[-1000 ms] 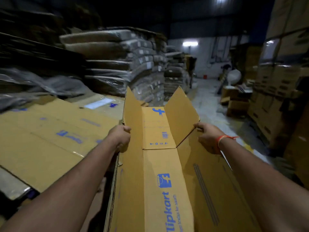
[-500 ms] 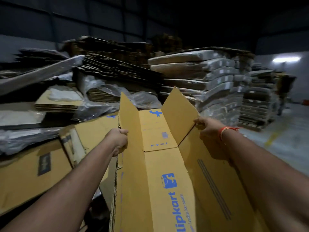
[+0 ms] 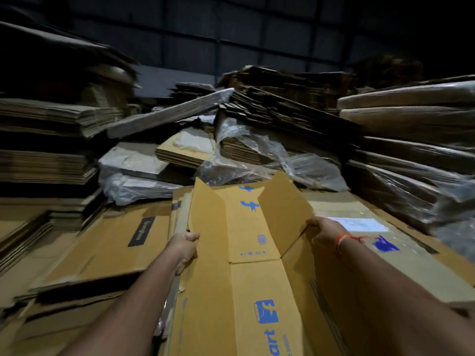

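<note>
A long yellow-brown cardboard box (image 3: 246,291) with blue print lies open in front of me, its far flaps standing up. My left hand (image 3: 183,249) grips the box's left wall at the flap fold. My right hand (image 3: 325,233), an orange thread on its wrist, grips the right wall at the same depth. The box hangs over a heap of flattened cartons.
Flattened cartons (image 3: 108,242) lie under and left of the box, one with a dark label. Another flat carton with a white label (image 3: 357,224) lies to the right. Plastic-wrapped bundles (image 3: 257,155) and tall cardboard stacks (image 3: 411,140) rise behind and on both sides.
The view has swung left, away from the aisle and toward the cardboard heaps. Both hands keep their grip and the box has travelled along with them over the flat cartons.
</note>
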The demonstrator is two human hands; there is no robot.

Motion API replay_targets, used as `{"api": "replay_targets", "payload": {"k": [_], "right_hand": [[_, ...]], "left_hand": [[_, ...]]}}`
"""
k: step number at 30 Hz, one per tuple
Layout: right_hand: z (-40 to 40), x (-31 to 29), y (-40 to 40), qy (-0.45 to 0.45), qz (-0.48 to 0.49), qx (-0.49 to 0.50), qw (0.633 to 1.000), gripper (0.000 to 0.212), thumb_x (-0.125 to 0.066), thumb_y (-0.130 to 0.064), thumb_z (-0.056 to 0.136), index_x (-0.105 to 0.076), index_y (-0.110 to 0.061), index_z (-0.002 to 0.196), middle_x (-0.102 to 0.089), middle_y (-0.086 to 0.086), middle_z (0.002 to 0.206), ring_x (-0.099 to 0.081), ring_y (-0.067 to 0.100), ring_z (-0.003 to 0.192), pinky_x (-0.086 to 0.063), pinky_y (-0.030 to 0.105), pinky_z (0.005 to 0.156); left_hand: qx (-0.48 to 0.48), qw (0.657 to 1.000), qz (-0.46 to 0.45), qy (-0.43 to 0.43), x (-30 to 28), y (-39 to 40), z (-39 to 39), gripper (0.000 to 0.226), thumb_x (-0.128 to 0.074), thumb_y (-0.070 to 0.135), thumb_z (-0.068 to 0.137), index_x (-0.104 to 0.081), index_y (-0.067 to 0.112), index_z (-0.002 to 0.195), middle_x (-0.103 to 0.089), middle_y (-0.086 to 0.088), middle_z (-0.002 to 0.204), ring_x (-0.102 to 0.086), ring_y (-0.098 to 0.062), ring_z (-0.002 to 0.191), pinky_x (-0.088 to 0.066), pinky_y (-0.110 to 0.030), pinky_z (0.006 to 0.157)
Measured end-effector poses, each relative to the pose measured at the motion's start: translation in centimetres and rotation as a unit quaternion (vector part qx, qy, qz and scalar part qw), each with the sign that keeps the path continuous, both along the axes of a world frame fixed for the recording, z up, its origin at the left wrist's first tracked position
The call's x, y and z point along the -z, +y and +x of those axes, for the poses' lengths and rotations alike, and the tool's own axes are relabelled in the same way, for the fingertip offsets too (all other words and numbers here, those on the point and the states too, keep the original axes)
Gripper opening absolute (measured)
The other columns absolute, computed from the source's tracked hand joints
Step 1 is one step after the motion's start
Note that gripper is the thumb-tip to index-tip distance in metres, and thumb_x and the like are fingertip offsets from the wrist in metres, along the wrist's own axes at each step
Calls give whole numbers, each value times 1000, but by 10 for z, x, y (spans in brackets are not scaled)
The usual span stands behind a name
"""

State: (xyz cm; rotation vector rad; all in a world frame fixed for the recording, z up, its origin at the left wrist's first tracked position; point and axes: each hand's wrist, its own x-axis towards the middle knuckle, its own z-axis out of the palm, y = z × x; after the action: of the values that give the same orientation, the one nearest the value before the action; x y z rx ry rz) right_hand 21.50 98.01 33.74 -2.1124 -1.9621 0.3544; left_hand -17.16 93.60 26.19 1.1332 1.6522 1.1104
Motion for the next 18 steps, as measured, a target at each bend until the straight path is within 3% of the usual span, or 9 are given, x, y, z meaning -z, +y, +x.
{"api": "replay_targets", "payload": {"k": [2,5,9,14,18], "right_hand": [[7,-2,33,-8,5,-21,1000,76,-72,-1,75,-53,-27,144,-60,3,141,-58,24,125,-47,29,101],[12,-5,73,-16,11,-34,999,74,-74,-3,78,-53,-28,144,-61,2,140,-59,24,123,-49,30,99],[13,-7,127,-18,24,-41,999,73,-73,-3,79,-53,-31,143,-61,2,139,-60,23,121,-52,31,97],[11,-10,179,-29,8,-46,998,72,-67,-2,80,-51,-34,143,-64,4,122,-63,21,94,-54,28,76],[11,-5,195,-102,14,-45,994,64,-67,-18,89,-45,-32,148,-62,7,132,-64,25,110,-55,36,92]], "left_hand": [[-13,1000,-7,5,3,15,-1,66,-51,-19,85,-64,20,136,-57,-5,128,-52,-23,102,-50,-30,82],[-24,999,-25,3,3,46,-3,69,-53,-20,84,-63,21,138,-58,-4,128,-54,-24,103,-53,-38,95],[-27,999,-29,17,-1,95,-3,70,-53,-20,84,-62,23,139,-57,-8,135,-53,-32,118,-51,-45,103],[-18,998,-44,48,-3,142,-11,70,-54,-16,86,-59,25,143,-56,-9,144,-55,-34,122,-50,-45,105],[-5,981,-41,188,3,159,-16,59,-62,3,96,-52,29,149,-48,-7,154,-46,-32,137,-42,-40,113]]}}
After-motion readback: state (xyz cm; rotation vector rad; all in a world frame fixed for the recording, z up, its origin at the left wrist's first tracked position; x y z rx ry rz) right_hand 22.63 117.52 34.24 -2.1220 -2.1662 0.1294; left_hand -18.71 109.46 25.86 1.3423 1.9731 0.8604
